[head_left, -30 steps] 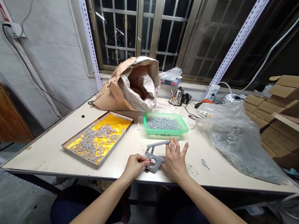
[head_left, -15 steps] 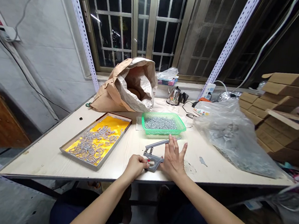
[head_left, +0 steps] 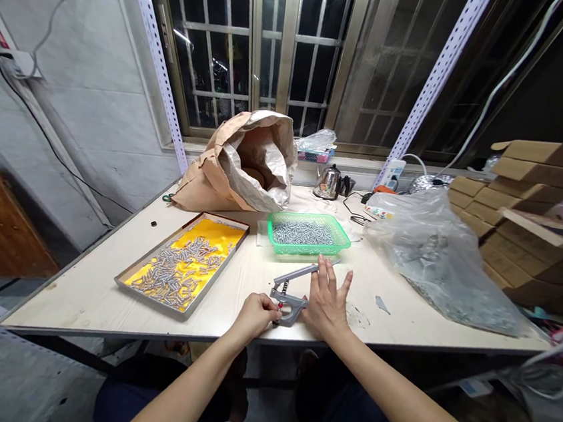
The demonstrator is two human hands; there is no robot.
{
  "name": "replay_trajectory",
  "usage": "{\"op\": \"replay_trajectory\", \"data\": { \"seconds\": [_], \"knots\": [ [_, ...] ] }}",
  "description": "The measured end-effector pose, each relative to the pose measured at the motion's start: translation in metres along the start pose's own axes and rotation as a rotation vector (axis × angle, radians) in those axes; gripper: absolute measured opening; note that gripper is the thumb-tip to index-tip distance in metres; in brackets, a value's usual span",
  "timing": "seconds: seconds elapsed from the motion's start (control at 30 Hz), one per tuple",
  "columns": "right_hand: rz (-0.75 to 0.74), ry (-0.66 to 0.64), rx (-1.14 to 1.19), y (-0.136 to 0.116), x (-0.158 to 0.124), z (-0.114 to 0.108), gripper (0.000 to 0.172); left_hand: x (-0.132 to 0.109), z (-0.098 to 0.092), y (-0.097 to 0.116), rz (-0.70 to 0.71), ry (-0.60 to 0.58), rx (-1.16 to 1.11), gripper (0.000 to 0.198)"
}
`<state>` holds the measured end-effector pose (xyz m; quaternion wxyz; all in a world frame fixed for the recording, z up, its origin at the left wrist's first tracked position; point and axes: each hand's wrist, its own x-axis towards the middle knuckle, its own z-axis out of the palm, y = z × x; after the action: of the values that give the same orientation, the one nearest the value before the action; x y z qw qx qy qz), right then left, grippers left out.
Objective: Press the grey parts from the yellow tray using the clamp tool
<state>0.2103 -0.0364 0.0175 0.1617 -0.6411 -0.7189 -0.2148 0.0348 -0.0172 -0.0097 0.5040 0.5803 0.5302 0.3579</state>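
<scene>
A grey hand tool (head_left: 292,309) with a long lever and a dark spring lies near the table's front edge. My left hand (head_left: 255,316) is at the tool's left end, its thumb and fingers pinched beside a small red part; what they hold is too small to name. My right hand (head_left: 327,300) lies against the tool's right side, fingers spread, with fingertips on the end of the lever. Behind the tool is a green basket (head_left: 308,248) filled with small metal pieces. To the left, a shallow tray (head_left: 152,297) with a yellow lining holds many small springs.
A large paper sack (head_left: 203,186) lies open at the back left. A kettle (head_left: 327,183) stands near the window. On the right are a clear plastic bag (head_left: 432,254) and stacked cardboard boxes (head_left: 523,253). A small grey scrap (head_left: 382,304) lies right of my right hand.
The tool's lever sits slightly lower, with the spring less visible. My left fingers have barely shifted at the tool's end. The view has moved very slightly.
</scene>
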Motion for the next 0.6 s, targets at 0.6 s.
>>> {"op": "replay_trajectory", "data": {
  "seconds": [0.6],
  "knots": [
    [-0.225, -0.291, 0.022, 0.017, 0.033, 0.011, 0.024, -0.016, -0.012, 0.004, 0.039, 0.225, -0.374, 0.05]
  ]
}}
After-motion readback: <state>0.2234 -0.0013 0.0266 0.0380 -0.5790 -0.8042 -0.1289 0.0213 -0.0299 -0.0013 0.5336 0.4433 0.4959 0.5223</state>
